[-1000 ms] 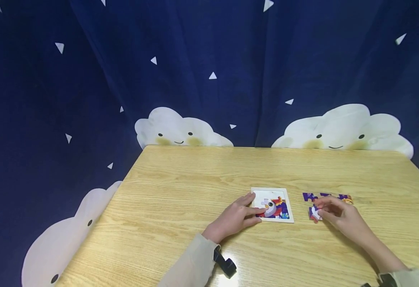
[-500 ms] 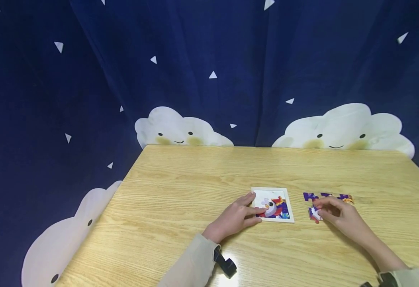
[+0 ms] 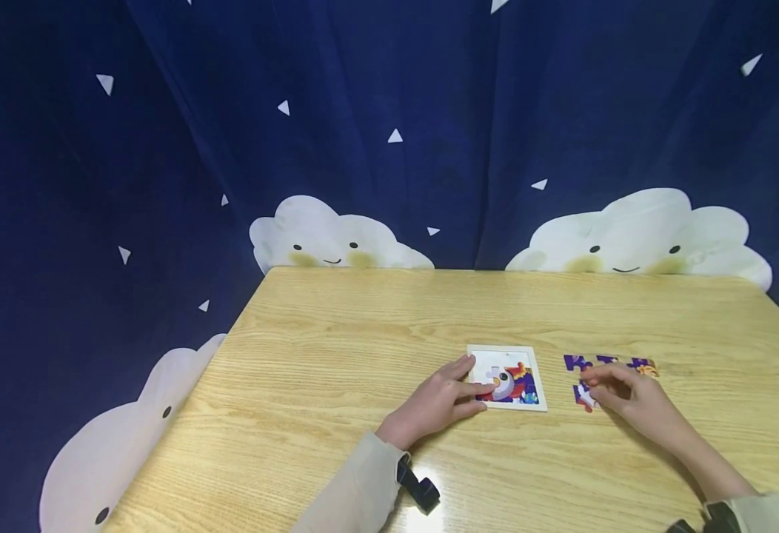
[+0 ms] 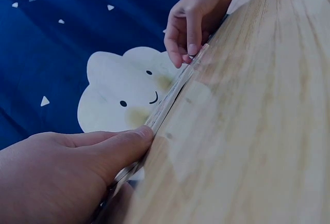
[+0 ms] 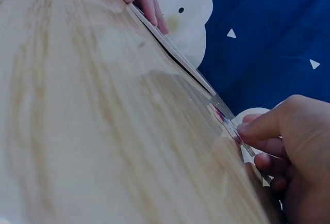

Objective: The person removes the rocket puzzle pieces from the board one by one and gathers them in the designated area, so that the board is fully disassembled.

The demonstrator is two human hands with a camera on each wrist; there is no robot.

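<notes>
Pinching a purple, white and red puzzle piece [image 3: 581, 400] between thumb and forefinger of the right hand [image 3: 636, 403], apparently by its right side so as to leave the left side free. Well left of that grip, with the left hand [image 3: 432, 403] laid over the left rim of a white puzzle frame [image 3: 536, 377], fingers extended and apart, probably to prevent sliding. Inside, a partly built picture [image 3: 521, 391] (a round-eyed, bird-like creature), with bare white base [image 3: 499, 358] on the far side. Just beyond the grip, a row of loose pieces [image 3: 606, 358] on the tabletop [image 3: 363, 340], likely for easy reach. On the pinched piece, a red knob pointing to the near side; too much covered to tell any long axis, or whether lifted. Along the row, long axis running left to right; for the frame, nearly square, none clear.
</notes>
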